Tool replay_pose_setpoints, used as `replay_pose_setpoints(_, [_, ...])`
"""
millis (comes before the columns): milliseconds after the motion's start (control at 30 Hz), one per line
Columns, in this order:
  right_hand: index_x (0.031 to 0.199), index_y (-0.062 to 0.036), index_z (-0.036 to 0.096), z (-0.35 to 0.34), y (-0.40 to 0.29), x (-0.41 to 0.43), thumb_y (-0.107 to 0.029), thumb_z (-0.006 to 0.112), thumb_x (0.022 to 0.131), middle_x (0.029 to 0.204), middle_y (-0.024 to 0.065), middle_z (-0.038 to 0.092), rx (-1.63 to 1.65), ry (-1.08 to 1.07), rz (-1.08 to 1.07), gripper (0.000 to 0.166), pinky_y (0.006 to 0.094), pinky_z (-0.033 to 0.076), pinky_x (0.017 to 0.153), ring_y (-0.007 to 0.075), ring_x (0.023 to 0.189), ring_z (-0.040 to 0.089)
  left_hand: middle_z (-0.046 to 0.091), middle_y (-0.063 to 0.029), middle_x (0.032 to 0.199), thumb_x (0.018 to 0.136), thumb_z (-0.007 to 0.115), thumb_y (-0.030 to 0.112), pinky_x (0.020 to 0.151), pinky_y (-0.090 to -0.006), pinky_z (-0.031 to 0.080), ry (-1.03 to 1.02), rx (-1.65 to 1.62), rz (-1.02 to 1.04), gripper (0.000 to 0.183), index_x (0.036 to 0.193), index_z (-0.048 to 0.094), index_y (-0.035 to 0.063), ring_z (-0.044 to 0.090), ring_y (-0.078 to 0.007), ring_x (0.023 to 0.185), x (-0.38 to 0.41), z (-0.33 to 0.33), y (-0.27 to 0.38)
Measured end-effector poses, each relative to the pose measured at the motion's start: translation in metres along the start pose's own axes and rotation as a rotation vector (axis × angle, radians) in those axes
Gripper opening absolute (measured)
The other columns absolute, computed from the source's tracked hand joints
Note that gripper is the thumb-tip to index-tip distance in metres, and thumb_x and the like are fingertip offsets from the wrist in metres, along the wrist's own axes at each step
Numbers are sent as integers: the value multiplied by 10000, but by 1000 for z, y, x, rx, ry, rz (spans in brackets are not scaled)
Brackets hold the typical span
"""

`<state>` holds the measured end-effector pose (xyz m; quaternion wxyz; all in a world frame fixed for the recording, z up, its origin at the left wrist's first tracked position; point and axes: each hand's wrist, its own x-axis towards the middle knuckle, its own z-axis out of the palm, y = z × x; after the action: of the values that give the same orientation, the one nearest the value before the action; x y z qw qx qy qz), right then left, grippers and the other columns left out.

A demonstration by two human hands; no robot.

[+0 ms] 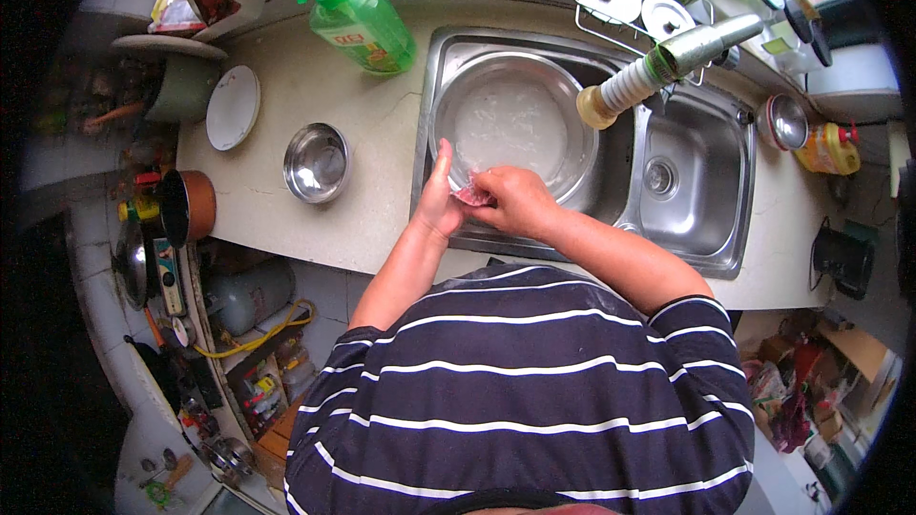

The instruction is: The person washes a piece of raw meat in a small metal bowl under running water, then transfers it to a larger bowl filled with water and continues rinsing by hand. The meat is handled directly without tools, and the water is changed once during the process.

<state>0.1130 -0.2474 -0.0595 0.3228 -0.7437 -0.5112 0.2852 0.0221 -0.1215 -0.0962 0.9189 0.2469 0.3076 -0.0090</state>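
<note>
My right hand (521, 202) is shut on a small, crumpled pinkish-red piece (472, 193), too small to name. Against its left side rests my left hand (438, 202), seen edge-on with one digit stretched away from me; its other fingers are hidden. Both hands are over the near rim of a large steel basin (588, 157). Cloudy whitish water (512, 125) fills part of the basin, which sits in the left bowl of a double steel sink (422, 179).
A ribbed faucet hose (621, 91) reaches over the sink's divider. On the counter left are a small steel bowl (317, 163), a white plate (233, 108) and a green pump bottle (365, 28). Behind the sink, a wire rack (622, 28) holds white lids. An orange-brown pot (197, 206) sits further left.
</note>
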Motion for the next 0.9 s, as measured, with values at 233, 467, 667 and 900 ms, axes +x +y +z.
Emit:
replay_pose_setpoints(233, [959,-5,585,16,12,9,-209,712,669,888,202,610,230,316,-155,377,418,487,760,371,859,604,621,-52,939,915,357,624,793,-332,494,-7,-5,123,589,1027,593,96,600,-174,883,9,3,-6])
replay_pose_setpoints(467, [938,-11,593,11,11,1,-230,722,667,862,197,617,81,129,13,371,424,489,716,365,821,612,610,-54,960,919,383,600,801,-353,493,-72,-46,-43,564,1072,566,89,594,-182,902,9,-6,-5])
replay_pose_setpoints(667, [940,-26,579,6,3,-13,-231,736,662,850,170,611,-168,8,199,379,424,483,685,346,815,609,609,-65,1010,917,383,602,819,-378,490,53,-10,60,591,1147,525,76,588,-199,949,-2,28,-2])
replay_pose_setpoints(900, [960,-49,554,9,7,-4,-195,701,707,878,142,588,186,225,-146,327,409,474,691,335,859,583,566,-132,1171,898,364,644,882,-395,487,-130,24,-42,698,1291,439,72,578,-234,1044,18,-23,-9])
